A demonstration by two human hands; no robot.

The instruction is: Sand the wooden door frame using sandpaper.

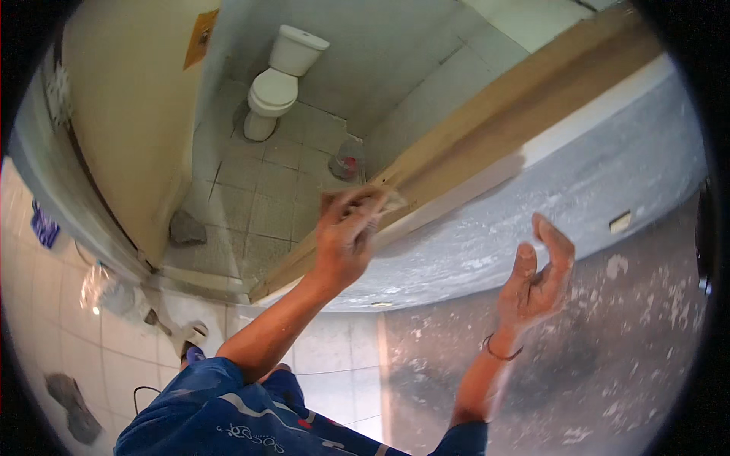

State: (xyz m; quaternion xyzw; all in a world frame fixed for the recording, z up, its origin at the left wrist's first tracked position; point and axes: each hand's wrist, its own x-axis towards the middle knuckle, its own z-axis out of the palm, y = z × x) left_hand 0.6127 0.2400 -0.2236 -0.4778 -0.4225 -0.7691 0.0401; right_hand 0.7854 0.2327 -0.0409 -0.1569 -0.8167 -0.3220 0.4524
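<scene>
My left hand point(350, 239), slightly blurred, is closed around a small tan pad point(394, 201) that looks like folded sandpaper. It is at the brown wooden door frame point(456, 137), beside the pale strip along the frame's edge. My right hand point(536, 281) is raised in front of the grey wall point(471, 235), its thumb and fingers apart and nothing in it. Pale dust coats its fingers, and a thin dark band circles the wrist. White smears mark the grey wall next to the frame.
Beyond the doorway stand a white toilet point(274, 87) and a clear container point(348, 161) on the tiles. A yellowish door point(129, 114) is swung to the left, near a grey lump point(186, 228). A plastic bag point(110, 292) and a dark grey object point(72, 406) lie lower left.
</scene>
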